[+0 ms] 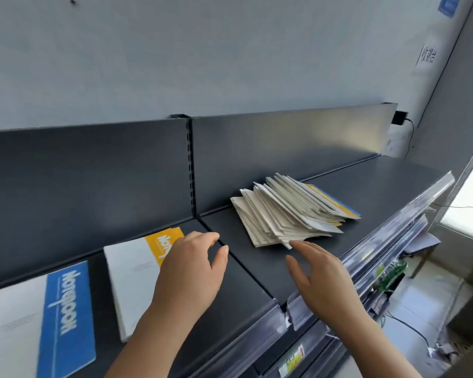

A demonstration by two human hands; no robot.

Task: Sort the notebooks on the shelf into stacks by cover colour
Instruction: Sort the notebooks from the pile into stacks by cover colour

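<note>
Shelf (246, 276) carries three groups, L to R: blue-cover notebook (66, 309) at far left, yellow-cover stack (137, 271) just beside it w/ a gap between, mixed pile (287, 211) well apart on the next shelf section.

Sorted colours sit on the L section, prob. so the unsorted lot has its own section and nothing gets mixed back in. Blue and yellow both lie flat, face up, title bands showing, so colour reads at a glance.

Mixed pile is fanned and skewed. Mostly pale faces and page edges show, plus one yellow-and-blue edge at the far side. Colours of the rest can't be read from here.

Left hand (189, 271) is over the near-right part of the yellow-cover stack, fingers loosely curved, thumb apart from index, holding nothing. Can't tell if the palm touches the cover.

Right hand (320, 271) is flat-ish, fingers straight and slightly spread, empty. Fingertips are just at the near corner of the mixed pile; contact not certain.

Judgement: sort is at an early stage, bulk unsorted. Next pick looks like the pile's near corner w/ the R hand.

Risk: the loose fan may slide toward the clear price rail (393, 236) at the shelf front.
</note>
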